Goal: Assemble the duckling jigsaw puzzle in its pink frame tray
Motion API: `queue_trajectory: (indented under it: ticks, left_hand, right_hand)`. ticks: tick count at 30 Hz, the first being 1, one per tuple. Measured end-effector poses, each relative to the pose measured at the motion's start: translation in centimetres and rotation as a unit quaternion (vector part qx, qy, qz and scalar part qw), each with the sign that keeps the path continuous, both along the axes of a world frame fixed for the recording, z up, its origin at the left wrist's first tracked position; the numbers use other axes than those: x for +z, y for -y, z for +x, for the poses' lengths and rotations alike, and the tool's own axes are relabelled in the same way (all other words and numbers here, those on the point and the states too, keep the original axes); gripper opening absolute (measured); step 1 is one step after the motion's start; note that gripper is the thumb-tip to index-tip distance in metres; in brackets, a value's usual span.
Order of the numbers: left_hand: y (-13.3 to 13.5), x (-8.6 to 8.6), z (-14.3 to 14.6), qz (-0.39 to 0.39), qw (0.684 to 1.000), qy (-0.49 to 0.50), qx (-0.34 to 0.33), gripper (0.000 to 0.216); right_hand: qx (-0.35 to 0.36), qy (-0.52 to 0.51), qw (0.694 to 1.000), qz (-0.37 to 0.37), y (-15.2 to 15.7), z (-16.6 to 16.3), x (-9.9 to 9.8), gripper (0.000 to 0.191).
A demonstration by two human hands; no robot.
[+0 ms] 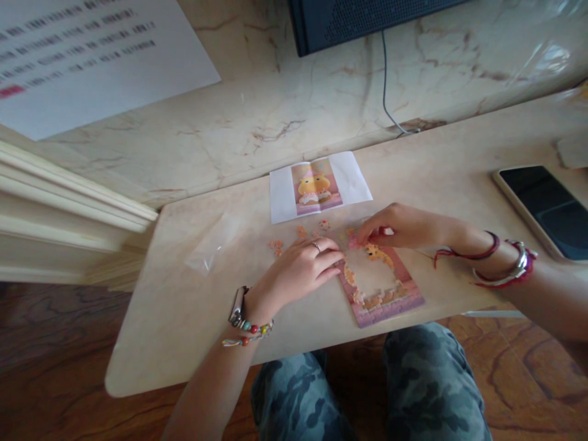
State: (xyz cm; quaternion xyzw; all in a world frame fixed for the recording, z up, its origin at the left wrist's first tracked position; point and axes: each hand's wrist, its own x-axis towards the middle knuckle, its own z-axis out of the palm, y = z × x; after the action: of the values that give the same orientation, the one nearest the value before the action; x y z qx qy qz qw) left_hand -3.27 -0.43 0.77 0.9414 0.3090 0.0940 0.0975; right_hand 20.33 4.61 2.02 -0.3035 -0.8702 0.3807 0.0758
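A partly assembled jigsaw puzzle [390, 311] lies on the table, its pink border and some orange pieces joined around a bare middle. My left hand [307, 264] rests palm down over its upper left edge, fingers stretched out. At the puzzle's top edge, my right hand [399, 225] has thumb and fingers pinched together on a puzzle piece, mostly hidden by the fingertips. Several loose puzzle pieces [276, 246] are scattered just beyond my left hand. Behind them lies a creased paper sheet [282, 196] with a printed picture of a yellow cartoon animal.
A clear plastic bag [209, 248] lies on the table [158, 318] at left. At right is a phone [546, 205]. A dark screen-like device [367, 21] and its cable [384, 86] are against the marble wall. A printed notice [101, 67] hangs at upper left.
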Motion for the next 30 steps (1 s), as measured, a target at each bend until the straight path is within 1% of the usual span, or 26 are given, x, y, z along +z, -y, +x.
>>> queue_trajectory:
  ticks: [8, 16, 21, 26, 30]
  left_hand:
    - [-0.04, -0.01, -0.02, 0.001, 1.0, 0.003, -0.002, 0.022]
    - [0.0, -0.1, -0.06, 0.004, 1.0, 0.011, -0.003, 0.021]
    - [-0.05, -0.14, -0.15, 0.002, 1.0, 0.014, -0.004, 0.021]
    - [0.04, -0.16, -0.1, 0.003, 1.0, 0.004, 0.0, 0.023]
    - [0.29, -0.35, 0.43, 0.025, 1.0, -0.001, 0.005, 0.03]
  right_hand:
    - [0.011, -0.001, 1.0, -0.003, -0.3, 0.14, 0.01, 0.027]
    - [0.013, 0.011, 0.999, 0.047, 0.19, -0.06, 0.4, 0.025]
    - [0.023, 0.022, 0.996, 0.084, 0.26, 0.24, 0.69, 0.018]
    - [0.032, 0.045, 0.995, 0.088, 0.19, 0.14, 0.51, 0.019]
    - [0.044, 0.054, 0.992, 0.103, 0.28, 0.34, 0.71, 0.022]
